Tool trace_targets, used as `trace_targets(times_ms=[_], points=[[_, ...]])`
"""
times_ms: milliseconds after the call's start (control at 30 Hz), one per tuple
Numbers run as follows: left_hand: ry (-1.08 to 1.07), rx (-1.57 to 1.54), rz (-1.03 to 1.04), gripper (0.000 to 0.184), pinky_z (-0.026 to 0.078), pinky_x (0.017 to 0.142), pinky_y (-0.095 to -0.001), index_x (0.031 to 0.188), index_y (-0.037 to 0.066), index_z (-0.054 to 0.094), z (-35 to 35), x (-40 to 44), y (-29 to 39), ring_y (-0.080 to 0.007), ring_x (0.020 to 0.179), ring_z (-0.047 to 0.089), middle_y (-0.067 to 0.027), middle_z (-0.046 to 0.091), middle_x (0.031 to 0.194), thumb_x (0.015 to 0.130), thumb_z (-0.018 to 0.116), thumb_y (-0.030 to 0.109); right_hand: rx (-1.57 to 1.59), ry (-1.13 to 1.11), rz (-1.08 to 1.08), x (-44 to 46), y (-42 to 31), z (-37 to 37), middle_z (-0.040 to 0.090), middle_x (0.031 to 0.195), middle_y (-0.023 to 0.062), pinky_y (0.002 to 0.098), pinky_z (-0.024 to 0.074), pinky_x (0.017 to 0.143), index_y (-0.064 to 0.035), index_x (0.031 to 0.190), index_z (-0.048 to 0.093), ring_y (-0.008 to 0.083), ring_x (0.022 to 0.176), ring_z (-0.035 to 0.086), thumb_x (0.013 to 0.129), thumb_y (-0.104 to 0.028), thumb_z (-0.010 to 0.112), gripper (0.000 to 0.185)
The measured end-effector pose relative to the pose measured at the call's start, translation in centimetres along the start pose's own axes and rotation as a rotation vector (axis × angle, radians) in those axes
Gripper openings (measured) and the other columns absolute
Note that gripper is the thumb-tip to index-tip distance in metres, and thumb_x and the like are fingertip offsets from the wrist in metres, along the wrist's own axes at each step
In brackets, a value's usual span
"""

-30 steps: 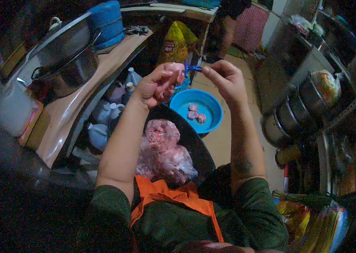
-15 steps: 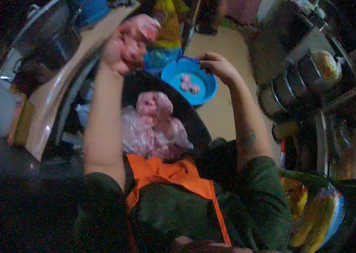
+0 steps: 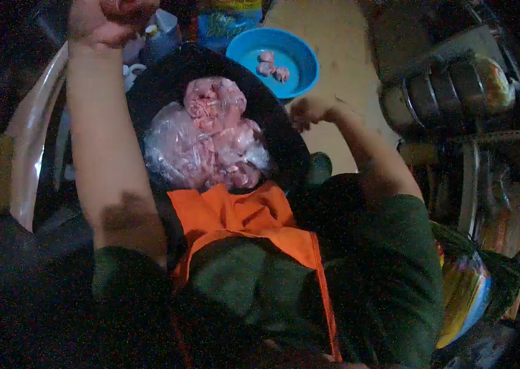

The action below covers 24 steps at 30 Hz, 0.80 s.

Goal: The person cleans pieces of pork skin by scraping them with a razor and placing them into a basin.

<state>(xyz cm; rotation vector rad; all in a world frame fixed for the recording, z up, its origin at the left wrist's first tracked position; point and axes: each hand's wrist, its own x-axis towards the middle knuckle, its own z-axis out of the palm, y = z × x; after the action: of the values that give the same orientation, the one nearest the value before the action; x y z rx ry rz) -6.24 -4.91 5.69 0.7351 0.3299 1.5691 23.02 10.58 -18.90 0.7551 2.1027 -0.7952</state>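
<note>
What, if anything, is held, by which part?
The left hand holds pink meat, but the frame cuts off which part. The right hand is too dark to tell.

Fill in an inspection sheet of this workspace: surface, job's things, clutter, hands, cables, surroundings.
Surface: a black tub in front of the person, with tan floor beyond.
Job's things: pink bagged meat in the tub; three small meat pieces in the blue basin.
Clutter: jugs and a yellow-and-blue bag beyond the tub.
Hands: left hand cut off at the top edge, pink meat against it, grip unclear; right hand blurred near the tub's rim, fingers bent, contents unclear.
Cables: nothing seen.
Surroundings: metal pots at right; dim lighting.
</note>
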Motion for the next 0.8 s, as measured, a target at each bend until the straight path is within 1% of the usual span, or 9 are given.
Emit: trace_targets(times_ms=[133, 167, 233, 367, 400, 500, 633, 700, 800], points=[[-0.071, -0.003, -0.04, 0.037, 0.038, 0.04, -0.0227, 0.087, 0.004, 0.053, -0.7, 0.6, -0.2, -0.0148, 0.048, 0.048, -0.0063, 0.052, 0.064, 0.079, 0.047, 0.039, 0.936, -0.106, -0.374, -1.6, 0.4, -0.4, 0.062, 0.066, 0.0069, 0.0288, 0.0387, 0.044, -0.0043, 0.072, 0.062, 0.0145, 0.056, 0.057, 0.062, -0.007, 0.059, 0.01], [-0.072, 0.004, -0.041, 0.037, 0.038, 0.04, -0.0227, 0.087, 0.004, 0.053, -0.9, 0.7, -0.1, -0.0148, 0.048, 0.048, -0.0063, 0.052, 0.064, 0.079, 0.047, 0.039, 0.936, -0.105, -0.381, -0.3, 1.2, -0.2, 0.062, 0.066, 0.0069, 0.0288, 0.0387, 0.044, -0.0043, 0.072, 0.062, 0.0145, 0.056, 0.057, 0.062, -0.007, 0.059, 0.01], [-0.041, 0.072, -0.061, 0.032, 0.041, 0.047, -0.0233, 0.086, 0.003, 0.051, -1.1, 1.0, -0.3, -0.0142, 0.057, 0.051, -0.0064, 0.052, 0.067, 0.079, 0.047, 0.034, -0.25, -0.26, 0.151, -0.4, -0.6, -0.8, 0.062, 0.067, 0.0066, 0.0251, 0.0355, 0.041, -0.0058, 0.082, 0.06, 0.0121, 0.055, 0.056, 0.065, -0.01, 0.061, 0.018], [-0.18, -0.157, -0.104, 0.029, 0.045, 0.057, -0.0255, 0.087, 0.001, 0.05, -2.1, 1.9, -0.9, -0.0164, 0.068, 0.053, -0.0095, 0.053, 0.076, 0.079, 0.048, 0.029, 0.631, -0.116, -0.337, -1.1, 0.9, -1.1, 0.063, 0.068, 0.0027, 0.0253, 0.0366, 0.042, -0.0072, 0.086, 0.06, 0.0109, 0.056, 0.057, 0.068, -0.016, 0.061, 0.02], [-0.085, -0.176, -0.018, 0.028, 0.045, 0.06, -0.0266, 0.087, 0.0, 0.049, -2.6, 1.7, -1.0, -0.0178, 0.07, 0.054, -0.0106, 0.053, 0.079, 0.078, 0.049, 0.027, 0.164, -0.124, -0.088, -0.7, 0.4, -1.5, 0.063, 0.068, 0.0016, 0.0244, 0.0365, 0.043, -0.0079, 0.087, 0.06, 0.0108, 0.056, 0.056, 0.07, -0.017, 0.059, 0.019], [0.037, 0.032, 0.217, 0.03, 0.047, 0.064, -0.0301, 0.09, -0.002, 0.048, -3.1, 1.2, -1.9, -0.0213, 0.072, 0.054, -0.0128, 0.053, 0.083, 0.078, 0.05, 0.026, 0.036, -0.215, 0.034, -1.2, -0.1, -2.5, 0.062, 0.066, 0.0017, 0.0245, 0.0346, 0.042, -0.0089, 0.089, 0.06, 0.0106, 0.053, 0.055, 0.072, -0.017, 0.06, 0.019], [-0.11, -0.2, 0.107, 0.027, 0.046, 0.064, -0.0341, 0.089, 0.002, 0.052, -6.8, 0.6, -1.9, -0.0193, 0.074, 0.055, -0.0085, 0.056, 0.08, 0.079, 0.053, 0.028, 0.755, 0.29, -0.501, -3.9, -0.9, -5.6, 0.061, 0.073, 0.0024, 0.022, 0.0384, 0.054, -0.005, 0.099, 0.055, 0.0103, 0.068, 0.056, 0.076, -0.014, 0.059, 0.026], [0.088, 0.001, 0.025, 0.038, 0.042, 0.046, -0.0248, 0.093, 0.0, 0.047, -6.9, 0.9, -1.0, -0.0137, 0.058, 0.047, -0.0091, 0.051, 0.08, 0.08, 0.047, 0.036, 0.997, 0.38, -0.554, -5.4, -2.1, -6.5, 0.059, 0.081, 0.0055, 0.0247, 0.0427, 0.064, -0.0024, 0.104, 0.051, 0.0137, 0.07, 0.055, 0.078, -0.013, 0.058, 0.03], [0.367, -0.206, 0.219, 0.026, 0.04, 0.049, -0.0299, 0.083, 0.01, 0.052, -7.1, 1.4, -3.7, -0.0189, 0.059, 0.048, -0.0075, 0.051, 0.074, 0.082, 0.044, 0.035, 1.318, 0.396, -0.802, -6.0, -3.7, -7.5, 0.057, 0.085, 0.0081, 0.027, 0.0445, 0.068, -0.0013, 0.109, 0.047, 0.0158, 0.071, 0.055, 0.078, -0.01, 0.057, 0.034]])
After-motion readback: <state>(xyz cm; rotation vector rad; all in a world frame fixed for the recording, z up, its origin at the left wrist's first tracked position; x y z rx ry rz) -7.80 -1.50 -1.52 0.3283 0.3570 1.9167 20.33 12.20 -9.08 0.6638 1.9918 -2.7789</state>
